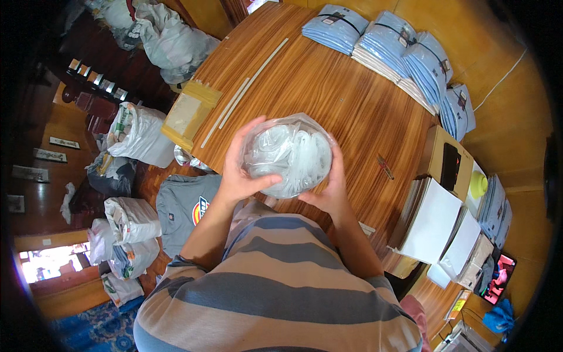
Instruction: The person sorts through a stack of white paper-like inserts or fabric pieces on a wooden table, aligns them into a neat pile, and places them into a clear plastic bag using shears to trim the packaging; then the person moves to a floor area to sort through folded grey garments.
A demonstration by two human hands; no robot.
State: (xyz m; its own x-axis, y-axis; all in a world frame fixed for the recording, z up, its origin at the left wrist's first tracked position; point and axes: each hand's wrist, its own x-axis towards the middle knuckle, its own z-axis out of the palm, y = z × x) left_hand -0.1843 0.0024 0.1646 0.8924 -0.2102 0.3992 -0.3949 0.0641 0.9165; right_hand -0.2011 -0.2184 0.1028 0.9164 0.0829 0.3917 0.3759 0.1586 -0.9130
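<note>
Between my two hands is a clear plastic bag (287,154) packed with whitish, see-through coiled or bundled pieces; their exact kind I cannot make out. My left hand (243,173) grips its left side, the thumb lying across the lower front. On the opposite side, my right hand (331,190) wraps round the lower right, its thumb near the bottom. The bag is held close to my body, over the near edge of the wooden table (328,82). Small thread snips (385,166) lie on the table to the right.
Pale strips (246,88) and a taped cardboard piece (190,115) lie at the table's left. Folded blue shirts (334,26) line the far edge. White card stacks (431,220) and a cardboard box (446,158) stand right. Filled sacks (141,135) sit beyond the left edge.
</note>
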